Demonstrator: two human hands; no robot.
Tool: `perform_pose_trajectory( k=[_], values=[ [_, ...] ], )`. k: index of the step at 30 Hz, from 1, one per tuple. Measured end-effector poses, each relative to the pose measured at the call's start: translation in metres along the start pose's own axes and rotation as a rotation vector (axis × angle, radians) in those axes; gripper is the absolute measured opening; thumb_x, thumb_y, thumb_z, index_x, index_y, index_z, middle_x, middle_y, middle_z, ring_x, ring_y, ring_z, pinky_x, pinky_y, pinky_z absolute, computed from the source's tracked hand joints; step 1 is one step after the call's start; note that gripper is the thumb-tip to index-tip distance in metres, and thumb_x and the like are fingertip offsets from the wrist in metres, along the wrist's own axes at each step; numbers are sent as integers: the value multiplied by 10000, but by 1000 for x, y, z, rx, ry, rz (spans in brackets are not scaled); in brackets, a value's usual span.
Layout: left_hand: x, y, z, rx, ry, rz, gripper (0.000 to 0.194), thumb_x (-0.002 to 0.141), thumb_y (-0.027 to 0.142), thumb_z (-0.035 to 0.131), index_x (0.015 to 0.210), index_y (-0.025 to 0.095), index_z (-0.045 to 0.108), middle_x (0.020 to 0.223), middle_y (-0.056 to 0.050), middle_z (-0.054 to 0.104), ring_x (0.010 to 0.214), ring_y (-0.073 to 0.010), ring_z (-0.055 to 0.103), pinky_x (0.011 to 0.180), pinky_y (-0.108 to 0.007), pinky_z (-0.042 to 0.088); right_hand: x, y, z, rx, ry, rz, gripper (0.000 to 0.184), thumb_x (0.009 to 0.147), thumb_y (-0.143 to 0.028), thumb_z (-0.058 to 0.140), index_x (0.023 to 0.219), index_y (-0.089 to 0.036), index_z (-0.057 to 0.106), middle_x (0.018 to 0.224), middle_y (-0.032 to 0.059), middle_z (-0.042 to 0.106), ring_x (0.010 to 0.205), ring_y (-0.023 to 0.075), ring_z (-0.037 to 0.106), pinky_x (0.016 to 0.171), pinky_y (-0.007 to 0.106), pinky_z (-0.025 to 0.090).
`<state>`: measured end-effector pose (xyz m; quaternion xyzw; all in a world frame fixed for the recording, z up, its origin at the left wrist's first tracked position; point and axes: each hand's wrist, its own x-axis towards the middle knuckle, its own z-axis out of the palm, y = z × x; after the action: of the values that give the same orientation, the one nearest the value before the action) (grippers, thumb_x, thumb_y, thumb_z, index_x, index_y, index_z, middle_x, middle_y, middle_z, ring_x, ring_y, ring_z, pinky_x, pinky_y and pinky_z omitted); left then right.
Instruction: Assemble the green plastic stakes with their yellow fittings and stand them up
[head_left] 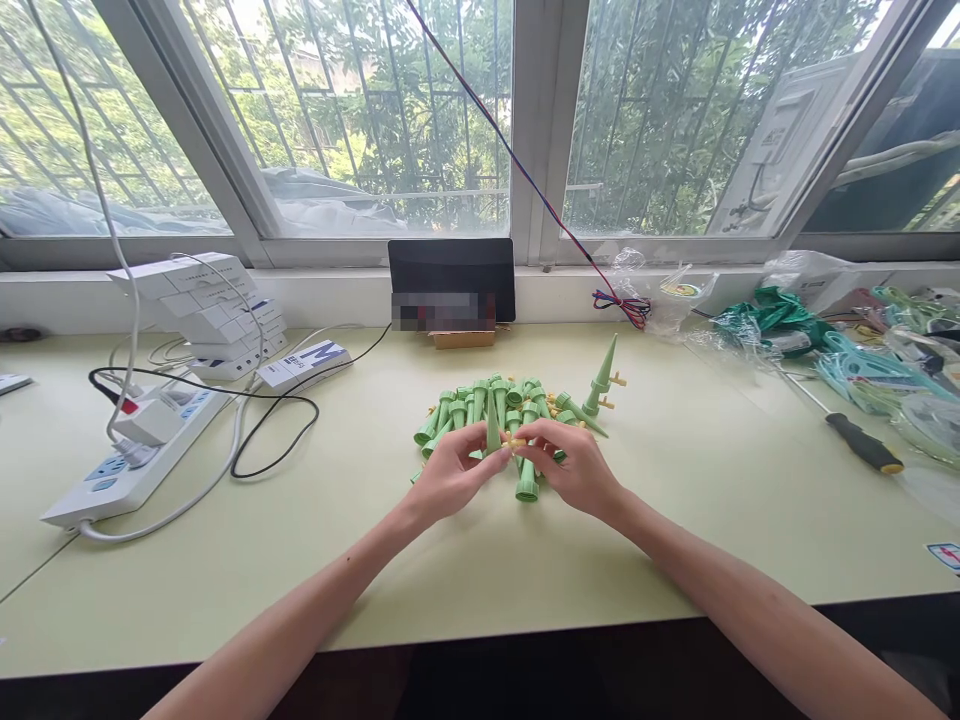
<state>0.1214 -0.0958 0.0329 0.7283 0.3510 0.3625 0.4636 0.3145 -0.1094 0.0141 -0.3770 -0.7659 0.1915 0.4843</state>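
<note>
My left hand [457, 468] is closed around a green watering spike [492, 422], its pointed tip upward. At the spike's side, the fingers of my right hand [571, 466] pinch a small yellow valve [514, 443]. Whether the valve is seated in the spike cannot be made out behind my fingers. Just beyond both hands lies a heap of similar green spikes [480, 393], partly hidden by them. One spike [527, 485] from the heap lies below my right fingers, wide end toward me. Right of the heap, stacked green spikes [600, 380] with yellow valves stand upright.
A power strip [150, 455] with cables and stacked white boxes [217, 310] are on the left. A dark-screened device [451, 275] leans by the window. To the right are a screwdriver [862, 442] and plastic-wrapped items [862, 370] on the table [510, 585].
</note>
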Motion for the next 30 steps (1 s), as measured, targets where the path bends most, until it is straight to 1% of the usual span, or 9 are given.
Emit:
perform_pose_trajectory(
  k=[3, 8, 12, 16, 19, 23, 30],
  values=[
    [0, -1, -1, 4, 4, -11, 307, 893, 451, 576, 950, 161, 658, 760, -24, 593, 563, -86, 420, 439, -198, 341, -1, 1, 0, -4, 1, -4, 125, 943, -301, 568, 928, -212, 654, 826, 30, 694, 648, 135, 607, 571, 250, 495],
    [1, -4, -2, 20, 6, -27, 308, 891, 459, 574, 872, 159, 642, 725, -9, 562, 543, -81, 385, 433, -207, 295, -1, 1, 0, -2, 1, -3, 117, 938, -302, 574, 928, -217, 653, 830, 33, 699, 645, 141, 612, 577, 257, 498],
    [0, -3, -2, 68, 23, -13, 313, 895, 450, 573, 817, 152, 628, 714, -10, 547, 540, -79, 370, 431, -213, 277, -1, 1, 1, 2, 8, 1, 108, 929, -293, 585, 918, -210, 654, 822, 32, 700, 656, 143, 621, 578, 254, 497],
    [0, -2, 0, 145, 59, 41, 328, 891, 466, 566, 798, 161, 647, 697, -14, 560, 555, -98, 439, 429, -214, 328, -1, 2, 2, 1, 3, 12, 110, 928, -288, 587, 900, -204, 653, 782, 26, 691, 656, 144, 619, 583, 253, 490],
    [-1, -2, 1, 195, 91, 69, 330, 888, 468, 570, 783, 166, 654, 702, -17, 573, 600, -116, 491, 464, -219, 386, -2, 2, 2, 13, 3, 26, 117, 923, -287, 593, 890, -192, 652, 738, 20, 672, 634, 139, 601, 586, 247, 479],
    [-2, -3, 1, 215, 95, 63, 309, 892, 449, 571, 812, 166, 666, 717, -21, 571, 627, -122, 499, 490, -221, 407, -2, 2, 2, 28, -15, 63, 166, 935, -317, 572, 870, -181, 643, 665, 5, 630, 566, 122, 539, 563, 240, 444],
    [-3, -3, 2, 194, 58, 46, 292, 906, 420, 563, 837, 154, 660, 703, -9, 518, 617, -106, 424, 492, -211, 360, -2, 4, 2, -14, -73, 97, 357, 985, -395, 466, 747, -173, 610, 589, -6, 546, 521, 105, 432, 511, 222, 357]
  ],
)
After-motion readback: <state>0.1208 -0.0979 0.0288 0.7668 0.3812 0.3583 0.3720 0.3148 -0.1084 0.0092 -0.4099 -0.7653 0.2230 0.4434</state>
